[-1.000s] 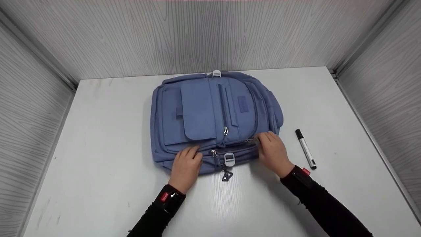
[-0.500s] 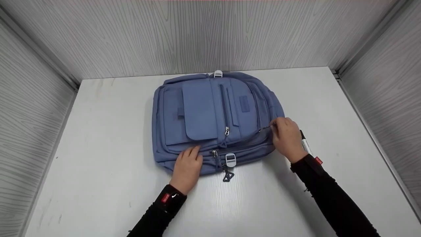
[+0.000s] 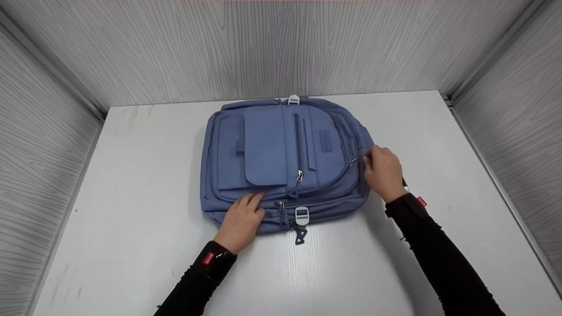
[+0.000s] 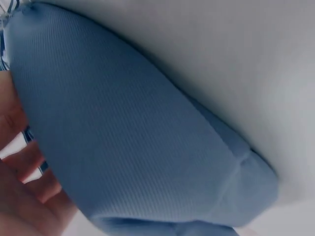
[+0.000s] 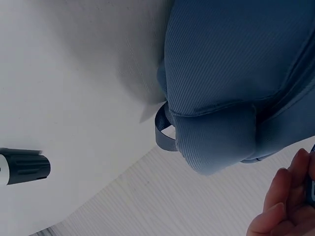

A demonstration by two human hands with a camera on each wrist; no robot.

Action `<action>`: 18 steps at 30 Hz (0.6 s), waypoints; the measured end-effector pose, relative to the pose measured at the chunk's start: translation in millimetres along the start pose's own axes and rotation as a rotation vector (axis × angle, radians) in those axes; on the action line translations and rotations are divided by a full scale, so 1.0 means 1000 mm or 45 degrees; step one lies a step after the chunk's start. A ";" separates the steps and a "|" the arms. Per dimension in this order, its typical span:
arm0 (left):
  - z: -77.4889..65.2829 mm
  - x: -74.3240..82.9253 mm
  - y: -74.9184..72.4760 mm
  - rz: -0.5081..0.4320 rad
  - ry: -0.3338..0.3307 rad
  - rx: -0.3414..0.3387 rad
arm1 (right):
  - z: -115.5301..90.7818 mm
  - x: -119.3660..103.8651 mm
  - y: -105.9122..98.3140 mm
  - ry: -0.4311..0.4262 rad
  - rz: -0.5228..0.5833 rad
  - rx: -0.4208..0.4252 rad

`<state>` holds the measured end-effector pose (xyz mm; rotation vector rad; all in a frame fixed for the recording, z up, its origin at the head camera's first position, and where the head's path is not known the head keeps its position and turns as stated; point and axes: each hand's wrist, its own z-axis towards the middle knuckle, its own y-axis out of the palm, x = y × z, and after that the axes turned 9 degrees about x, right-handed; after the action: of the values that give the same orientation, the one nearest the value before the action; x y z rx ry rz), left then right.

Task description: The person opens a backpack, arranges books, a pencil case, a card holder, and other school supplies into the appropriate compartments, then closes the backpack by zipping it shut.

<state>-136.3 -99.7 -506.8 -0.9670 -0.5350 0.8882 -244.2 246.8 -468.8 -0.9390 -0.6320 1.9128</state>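
A blue backpack lies flat on the white table, front side up, its top end to the right. My right hand pinches a zipper pull on the curved front seam near that end. In the right wrist view its fingertips close on a small dark blue piece at the frame's edge. My left hand rests on the bag's near side, fingers lying loosely over the edge; the left wrist view shows them slightly spread against the fabric. A black marker cap shows in the right wrist view.
On the near side sit a grey-white buckle and dangling triangular zipper pulls. Another metal zipper slider is on the front pocket. Wood-grain panels enclose the table at the back and both sides.
My right hand has moved right and away from me, drawing the zipper pull along the curved seam. It now covers most of the marker. My left hand has shifted slightly left.
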 end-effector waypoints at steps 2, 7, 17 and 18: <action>-0.001 -0.009 -0.003 -0.037 0.004 -0.034 | 0.001 -0.001 0.001 0.017 -0.007 -0.021; -0.004 -0.037 -0.006 -0.117 -0.030 -0.075 | 0.000 -0.005 0.004 0.014 0.003 -0.012; -0.011 -0.069 -0.001 -0.080 -0.132 -0.012 | -0.006 -0.013 0.009 0.097 0.035 -0.076; -0.010 -0.069 -0.002 -0.069 -0.143 -0.021 | -0.007 -0.013 0.010 0.101 0.045 -0.077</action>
<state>-165.7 -162.6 -510.8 -0.9167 -0.6622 0.8940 -238.7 230.8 -475.4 -1.0652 -0.6329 1.8862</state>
